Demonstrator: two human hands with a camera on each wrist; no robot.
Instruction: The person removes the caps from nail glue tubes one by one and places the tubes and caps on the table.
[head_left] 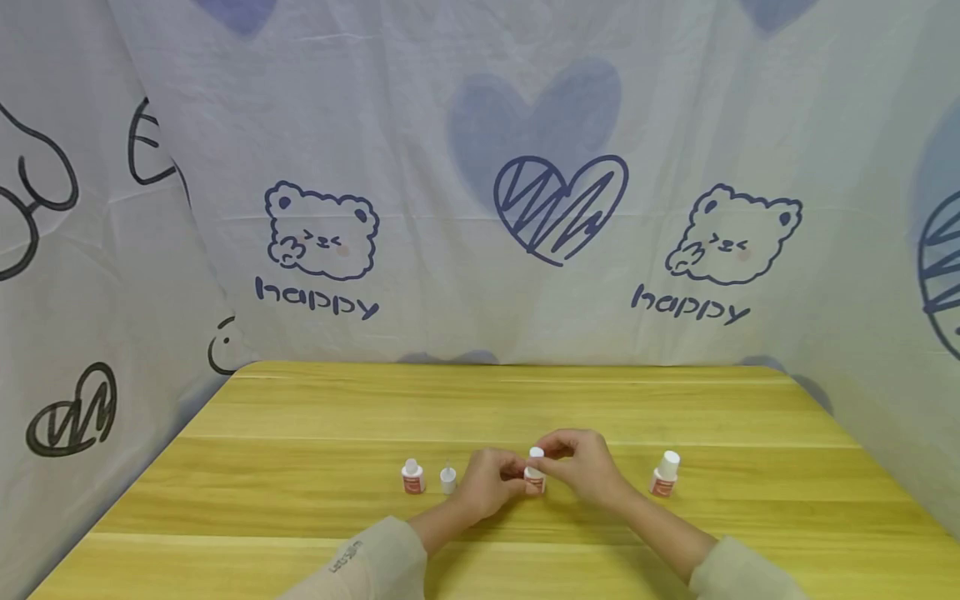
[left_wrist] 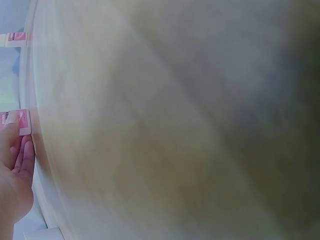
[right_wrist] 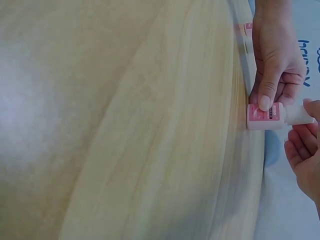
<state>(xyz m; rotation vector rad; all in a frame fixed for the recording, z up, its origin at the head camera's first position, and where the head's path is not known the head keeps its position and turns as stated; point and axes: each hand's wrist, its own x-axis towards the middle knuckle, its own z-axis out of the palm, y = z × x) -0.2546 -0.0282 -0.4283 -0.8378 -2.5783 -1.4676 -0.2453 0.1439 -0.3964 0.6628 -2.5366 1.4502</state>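
Between the two hands a small white bottle with a pink-red label [right_wrist: 274,118] stands upright on the table, seen sideways in the right wrist view. My left hand [head_left: 486,483] grips its body, the thumb lying over the label. With thumb and fingers, my right hand [head_left: 588,468] pinches the white cap [right_wrist: 298,115] at the bottle's neck. In the left wrist view, the fingers of the left hand [left_wrist: 17,180] wrap the labelled bottle [left_wrist: 25,123] near its base.
Left of the hands stands an uncapped bottle [head_left: 413,478], beside an upturned white cap [head_left: 447,481] with a thin stem pointing up. To the right is a capped bottle [head_left: 664,477]. A wooden table [head_left: 300,417] carries everything; a printed curtain [head_left: 420,150] hangs behind it.
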